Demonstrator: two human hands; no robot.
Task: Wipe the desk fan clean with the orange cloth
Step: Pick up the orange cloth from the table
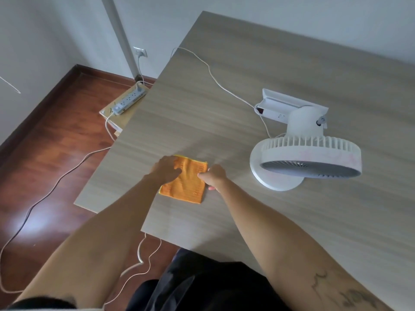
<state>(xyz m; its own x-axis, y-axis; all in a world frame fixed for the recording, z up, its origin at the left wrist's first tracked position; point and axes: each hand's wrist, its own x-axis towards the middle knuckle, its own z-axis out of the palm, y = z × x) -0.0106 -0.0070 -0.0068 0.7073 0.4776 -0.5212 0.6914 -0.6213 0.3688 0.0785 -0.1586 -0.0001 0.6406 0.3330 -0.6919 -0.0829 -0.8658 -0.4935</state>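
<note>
Your left hand (166,169) lies flat on the soft orange cloth (185,182), just left of the light desk fan (307,151), while your right hand (214,176) pinches its limp edge.

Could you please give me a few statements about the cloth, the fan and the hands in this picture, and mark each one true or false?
1. The orange cloth lies flat on the desk. True.
2. The left hand rests on the cloth. True.
3. The fan lies on the floor. False: it stands on the desk, to the right of the cloth.
4. The right hand is wiping the fan. False: it is at the cloth's right edge, apart from the fan.
5. A white cable runs across the desk to the white box behind the fan. True.
</note>
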